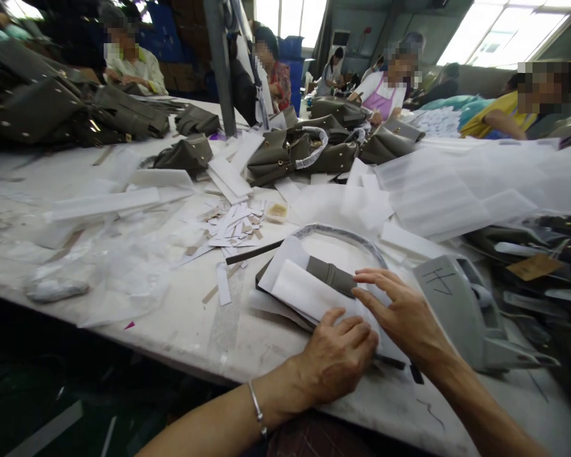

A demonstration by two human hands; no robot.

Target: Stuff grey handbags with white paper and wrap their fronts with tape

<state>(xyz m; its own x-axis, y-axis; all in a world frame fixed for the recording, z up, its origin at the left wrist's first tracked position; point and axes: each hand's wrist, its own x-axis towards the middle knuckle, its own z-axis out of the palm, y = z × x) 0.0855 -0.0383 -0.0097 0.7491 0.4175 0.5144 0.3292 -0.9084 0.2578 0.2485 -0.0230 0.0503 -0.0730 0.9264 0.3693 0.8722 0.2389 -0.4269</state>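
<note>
So the grey-green bag (330,274) is lying on the counter (261,343) right in front, wrapped handle (345,232) looping behind. Left hand (343,352) is half curled on the white padding (304,289) over it, can't tell if it's actually gripping. Right hand (394,311) is loosely open, holding nothing, fingertips by the bag. Grey tape dispenser (457,311) sits just right.

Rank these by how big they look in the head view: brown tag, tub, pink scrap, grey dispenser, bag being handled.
1. Bag and grey dispenser: too close to rank, the bag being partly covered.
2. Brown tag
3. Tub
4. Pink scrap
</note>
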